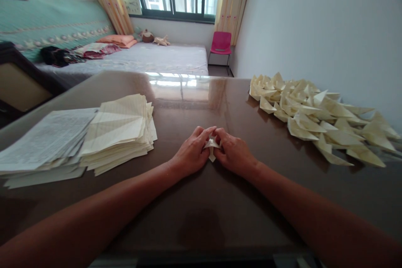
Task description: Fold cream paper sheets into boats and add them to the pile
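Between my two hands, at the middle of the table, is a small piece of folded cream paper [212, 147]. My left hand [196, 150] closes on its left side, fingers bent and thumb near the paper. From the other side my right hand [234, 151] grips it, with fingers curled over the top. The fingertips of both hands nearly meet above the paper and cover much of it. A pointed flap shows below, toward me.
Left on the brown glossy table [194, 201] lie a stack of cream lined sheets [116, 134] and a stack of printed sheets [50, 138]. At the right, a heap of folded paper boats [314, 109] stands by the wall. A bed [169, 58] and pink chair [220, 44] are beyond.
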Demonstrator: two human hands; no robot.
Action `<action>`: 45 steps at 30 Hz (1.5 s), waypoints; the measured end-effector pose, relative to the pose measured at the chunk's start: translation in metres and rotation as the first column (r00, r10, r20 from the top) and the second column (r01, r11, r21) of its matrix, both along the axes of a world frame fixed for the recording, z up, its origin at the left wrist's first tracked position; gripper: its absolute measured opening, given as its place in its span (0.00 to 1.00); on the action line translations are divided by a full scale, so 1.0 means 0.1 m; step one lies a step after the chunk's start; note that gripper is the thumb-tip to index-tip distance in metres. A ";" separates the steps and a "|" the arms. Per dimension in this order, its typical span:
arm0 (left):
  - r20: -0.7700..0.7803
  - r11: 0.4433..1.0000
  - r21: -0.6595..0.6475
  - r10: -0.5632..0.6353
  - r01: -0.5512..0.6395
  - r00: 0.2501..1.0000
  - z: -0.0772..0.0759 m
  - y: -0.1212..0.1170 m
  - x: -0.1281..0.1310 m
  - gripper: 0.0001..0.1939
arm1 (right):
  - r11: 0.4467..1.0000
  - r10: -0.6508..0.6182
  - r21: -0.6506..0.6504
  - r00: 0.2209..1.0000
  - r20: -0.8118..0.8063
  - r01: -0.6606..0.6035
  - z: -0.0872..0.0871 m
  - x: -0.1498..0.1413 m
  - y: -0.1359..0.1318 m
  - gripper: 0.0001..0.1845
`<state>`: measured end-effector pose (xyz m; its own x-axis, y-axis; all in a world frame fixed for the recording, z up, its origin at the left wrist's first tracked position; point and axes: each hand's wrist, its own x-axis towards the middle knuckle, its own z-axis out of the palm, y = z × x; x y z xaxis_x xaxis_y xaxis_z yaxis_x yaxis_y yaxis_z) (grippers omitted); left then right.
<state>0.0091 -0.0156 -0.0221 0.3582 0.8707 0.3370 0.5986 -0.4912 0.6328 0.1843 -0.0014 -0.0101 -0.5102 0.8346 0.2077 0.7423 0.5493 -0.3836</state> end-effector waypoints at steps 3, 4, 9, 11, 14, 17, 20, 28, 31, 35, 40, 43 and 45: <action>-0.019 0.999 -0.020 0.043 -0.043 0.999 0.02 0.03 -0.02 0.24 | 1.000 -0.011 -0.016 0.999 -0.039 0.010 0.00 0.03 0.03 0.12; -0.040 0.998 -0.021 0.052 -0.053 0.998 0.02 0.03 -0.03 0.21 | 1.000 0.009 -0.017 0.999 -0.048 -0.010 -0.01 0.04 0.04 0.11; -0.161 1.000 -0.021 -0.018 0.015 0.987 0.08 0.02 -0.10 0.07 | 0.980 0.194 -0.029 0.978 -0.077 -0.196 0.01 0.14 0.12 0.07; -0.177 0.997 -0.030 -0.071 0.066 0.982 0.10 0.01 -0.14 0.05 | 0.967 0.248 -0.043 0.965 -0.081 -0.252 0.03 0.19 0.15 0.08; -0.190 0.990 -0.013 -0.142 0.142 0.971 0.13 0.01 -0.21 0.05 | 0.950 0.303 -0.060 0.951 -0.066 -0.307 0.08 0.25 0.19 0.08; -0.252 0.977 0.037 -0.192 0.208 0.948 0.14 0.01 -0.25 0.08 | 0.937 0.344 -0.054 0.938 -0.027 -0.345 0.11 0.30 0.21 0.08; -0.372 0.960 0.088 -0.217 0.267 0.903 0.16 0.00 -0.27 0.12 | 0.919 0.393 -0.034 0.919 0.034 -0.392 0.15 0.35 0.23 0.09; -0.642 0.935 0.152 -0.153 0.320 0.751 0.25 -0.09 -0.25 0.12 | 0.877 0.480 -0.029 0.877 0.028 -0.479 0.16 0.40 0.29 0.13; -0.704 0.929 0.135 -0.155 0.345 0.693 0.30 -0.13 -0.24 0.13 | 0.863 0.503 -0.044 0.864 -0.038 -0.504 0.10 0.38 0.31 0.14; -0.725 0.921 0.110 -0.183 0.375 0.664 0.34 -0.18 -0.27 0.18 | 0.858 0.508 -0.060 0.859 -0.061 -0.511 0.07 0.36 0.32 0.13; -0.746 0.912 0.093 -0.203 0.400 0.634 0.38 -0.22 -0.27 0.19 | 0.852 0.522 -0.017 0.845 0.112 -0.524 0.20 0.35 0.23 0.13; -0.776 0.924 0.093 -0.166 0.371 0.609 0.39 -0.23 -0.22 0.17 | 0.850 0.520 -0.009 0.837 0.169 -0.527 0.25 0.36 0.19 0.14; -0.787 0.927 0.088 -0.159 0.365 0.596 0.39 -0.25 -0.19 0.16 | 0.859 0.510 -0.020 0.851 0.127 -0.512 0.24 0.36 0.18 0.15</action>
